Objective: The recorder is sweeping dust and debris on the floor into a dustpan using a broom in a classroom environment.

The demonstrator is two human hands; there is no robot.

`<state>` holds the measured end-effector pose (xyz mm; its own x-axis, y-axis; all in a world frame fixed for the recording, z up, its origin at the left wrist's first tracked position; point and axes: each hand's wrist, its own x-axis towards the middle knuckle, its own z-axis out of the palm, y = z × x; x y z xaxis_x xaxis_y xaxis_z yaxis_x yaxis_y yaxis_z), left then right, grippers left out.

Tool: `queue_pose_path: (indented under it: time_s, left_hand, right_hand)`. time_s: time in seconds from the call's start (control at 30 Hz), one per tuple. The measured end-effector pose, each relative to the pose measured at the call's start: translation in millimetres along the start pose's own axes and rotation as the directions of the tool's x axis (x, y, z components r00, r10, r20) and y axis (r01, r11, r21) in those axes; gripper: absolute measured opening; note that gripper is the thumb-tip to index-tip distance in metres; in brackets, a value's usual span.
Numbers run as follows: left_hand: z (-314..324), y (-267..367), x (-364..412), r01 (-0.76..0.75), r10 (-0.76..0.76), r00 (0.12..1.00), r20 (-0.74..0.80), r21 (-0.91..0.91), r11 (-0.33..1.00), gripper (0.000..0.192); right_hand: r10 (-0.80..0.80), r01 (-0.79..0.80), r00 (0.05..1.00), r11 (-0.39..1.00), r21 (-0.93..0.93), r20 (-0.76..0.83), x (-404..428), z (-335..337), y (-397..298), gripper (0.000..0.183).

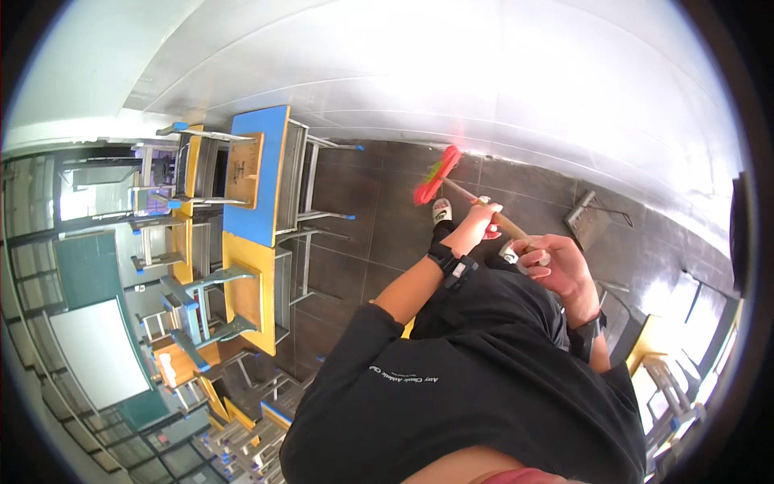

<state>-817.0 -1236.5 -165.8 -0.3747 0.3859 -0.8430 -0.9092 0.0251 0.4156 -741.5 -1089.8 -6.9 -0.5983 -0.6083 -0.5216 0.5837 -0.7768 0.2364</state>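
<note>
A broom with a red bristle head, partly green on one side, is held in both hands. My left hand is closed around the middle of its wooden handle. Farther up, my right hand grips near the handle's end, which pokes out past the fingers. The broom head is low over the dark tiled floor, close to the foot of the wall; whether the bristles touch the floor I cannot tell. A sandal on one foot is just beside the head.
A metal dustpan is by the wall on the right. To the left stand a blue-topped desk and a yellow-topped desk with upturned stools on them. The glossy white wall runs ahead. More desks and a chalkboard lie farther left.
</note>
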Motion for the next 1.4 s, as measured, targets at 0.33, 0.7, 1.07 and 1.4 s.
queue_pose_path:
  time_s: [0.33, 0.7, 1.07, 1.4]
  left_hand:
    - [-194.2, 66.8, 25.1, -0.097, 0.085, 0.987, -0.136, -0.088, 0.991, 0.012]
    - [-322.1, 72.5, 101.0, -0.045, 0.023, 0.984, -0.177, -0.123, 0.991, 0.024]
    - [-246.6, 71.2, 107.2, -0.033, 0.028, 0.993, -0.117, -0.043, 0.999, 0.026]
    - [-129.4, 20.6, 100.6, -0.03, 0.036, 0.992, -0.122, 0.052, 0.998, 0.026]
  right_hand:
    - [0.19, -0.213, 0.975, 0.95, -0.228, -0.117, 220.2, 5.4, 7.4, 0.018]
    - [0.189, -0.262, 0.92, 0.948, -0.18, -0.345, 370.9, 1.0, 26.4, 0.005]
    - [0.103, -0.087, 0.948, 0.994, 0.066, -0.301, 310.3, -12.1, 1.6, 0.009]
    - [-0.024, 0.064, 0.915, 0.994, 0.087, -0.403, 192.4, -39.0, -13.3, 0.01]
